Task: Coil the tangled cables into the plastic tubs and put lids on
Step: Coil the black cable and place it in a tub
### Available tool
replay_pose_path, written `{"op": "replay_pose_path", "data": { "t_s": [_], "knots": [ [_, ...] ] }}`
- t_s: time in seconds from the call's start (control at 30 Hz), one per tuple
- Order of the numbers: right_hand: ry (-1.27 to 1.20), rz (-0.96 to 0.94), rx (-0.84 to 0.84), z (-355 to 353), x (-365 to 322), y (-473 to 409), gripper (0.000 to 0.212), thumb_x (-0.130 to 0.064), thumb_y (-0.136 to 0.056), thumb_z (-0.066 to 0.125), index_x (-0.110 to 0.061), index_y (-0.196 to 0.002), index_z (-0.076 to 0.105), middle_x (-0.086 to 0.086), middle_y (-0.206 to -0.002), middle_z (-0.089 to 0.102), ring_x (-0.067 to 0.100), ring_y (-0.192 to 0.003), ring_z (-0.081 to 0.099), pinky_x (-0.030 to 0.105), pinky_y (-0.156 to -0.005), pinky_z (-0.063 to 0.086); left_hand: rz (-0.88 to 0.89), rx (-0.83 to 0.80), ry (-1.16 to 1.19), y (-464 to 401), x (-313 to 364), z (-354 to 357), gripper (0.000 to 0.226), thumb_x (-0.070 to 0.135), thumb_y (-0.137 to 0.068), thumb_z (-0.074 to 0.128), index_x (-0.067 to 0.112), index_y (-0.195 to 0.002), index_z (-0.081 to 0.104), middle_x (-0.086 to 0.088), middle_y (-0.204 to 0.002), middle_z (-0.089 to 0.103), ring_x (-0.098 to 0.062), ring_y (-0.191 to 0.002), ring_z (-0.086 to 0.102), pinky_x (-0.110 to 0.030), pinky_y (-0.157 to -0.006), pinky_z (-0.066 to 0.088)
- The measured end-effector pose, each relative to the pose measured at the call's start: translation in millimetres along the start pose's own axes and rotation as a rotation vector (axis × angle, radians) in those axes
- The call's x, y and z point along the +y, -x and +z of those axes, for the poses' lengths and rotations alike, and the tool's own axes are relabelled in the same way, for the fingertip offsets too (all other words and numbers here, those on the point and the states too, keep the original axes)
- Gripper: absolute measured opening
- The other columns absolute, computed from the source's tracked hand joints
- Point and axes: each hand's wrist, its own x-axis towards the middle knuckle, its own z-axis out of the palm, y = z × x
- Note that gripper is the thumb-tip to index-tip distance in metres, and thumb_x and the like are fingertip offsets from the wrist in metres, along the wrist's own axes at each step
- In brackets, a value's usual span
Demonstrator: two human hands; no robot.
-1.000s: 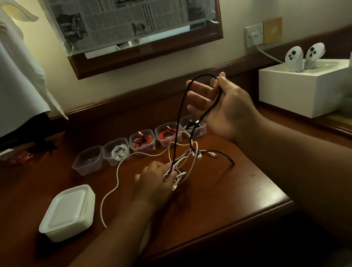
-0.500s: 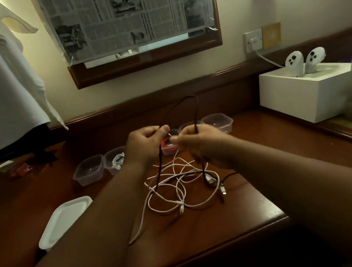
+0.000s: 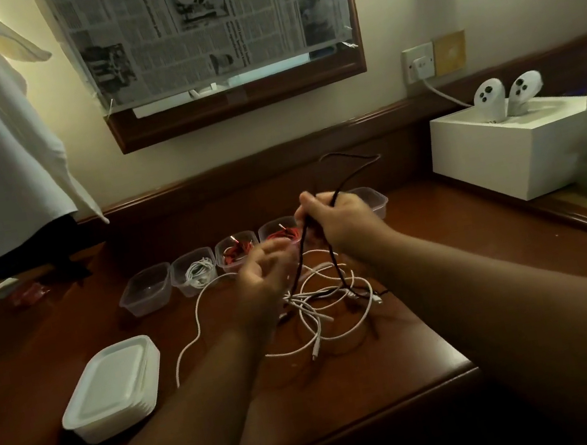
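**Right hand keeps the black cable; left hand has let go**

The right hand's fingers [image 3: 314, 205] are curled around a black cable [image 3: 345, 178], pinching it so that a loop stands up above the knuckles and two strands hang down toward the tabletop [image 3: 405, 351]. The right hand [image 3: 344, 229] is raised in front of the row of tubs. The left hand [image 3: 266, 278], motion-blurred, sits lower and just beside the hanging strands, fingers spread and relaxed; it appears to hold nothing, though the blur leaves some doubt.

Half a second ago both hands pinched the black cable close together at the same height. Since then the left hand has released and dropped toward the tangle, while the right has stayed clamped and shifted slightly right. A second ago the right hand was held high and open under the loop and the left rested on the pile.

As a judgement, the black cable is being gathered into loops, one hand holding the coil and the other fetching the next length. It is not yet free of the white cables [image 3: 322, 307] heaped below the hands.

Behind, five clear tubs [image 3: 145, 293] stand in a row: one empty, one with a white cable, two with red wire, and the right-hand one mostly hidden. The stack of lids [image 3: 111, 389] waits at the left, unused.
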Motion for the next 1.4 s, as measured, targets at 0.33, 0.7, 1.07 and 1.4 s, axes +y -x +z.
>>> {"op": "replay_pose_path", "data": {
  "t_s": [0.33,0.7,1.07,1.4],
  "knots": [
    [-0.282,-0.055,-0.027,-23,-17,-16,0.033,-0.037,-0.104,0.043,-0.017,-0.079,0.051,-0.005,-0.054,0.041,0.008,-0.044,0.037,0.023,-0.044,0.034,0.293,0.01,-0.601,-25,-31,-21,0.013,0.023,-0.094,0.066,0.017,-0.083,0.068,0.004,-0.072,0.062,0.0,-0.064,0.056,-0.015,-0.058,0.041],
    [0.584,-0.113,-0.219,-26,-9,-10,0.017,-0.03,-0.096,0.061,-0.017,-0.085,0.063,-0.004,-0.07,0.06,0.003,-0.058,0.053,0.015,-0.053,0.042,0.296,0.091,-0.436,-47,4,-6,0.022,0.032,-0.092,0.068,0.016,-0.077,0.069,0.0,-0.069,0.067,-0.013,-0.066,0.064,-0.032,-0.064,0.049],
    [-0.647,-0.015,-0.077,-32,-21,-10,0.028,-0.039,-0.106,0.036,-0.013,-0.102,0.045,0.005,-0.071,0.058,0.017,-0.059,0.058,0.032,-0.06,0.051,0.141,0.02,-0.522,-38,-24,-9,0.027,0.026,-0.098,0.059,0.016,-0.074,0.066,-0.004,-0.069,0.065,-0.002,-0.059,0.057,-0.017,-0.057,0.043],
    [0.475,-0.026,-0.281,-28,1,-13,0.031,-0.034,-0.083,0.076,-0.015,-0.102,0.061,0.0,-0.092,0.066,0.013,-0.083,0.064,0.024,-0.071,0.054,-0.023,0.118,-0.399,-55,18,-4,0.036,0.044,-0.096,0.058,0.015,-0.075,0.063,-0.008,-0.069,0.062,-0.023,-0.066,0.059,-0.036,-0.063,0.045]
  ]
}}
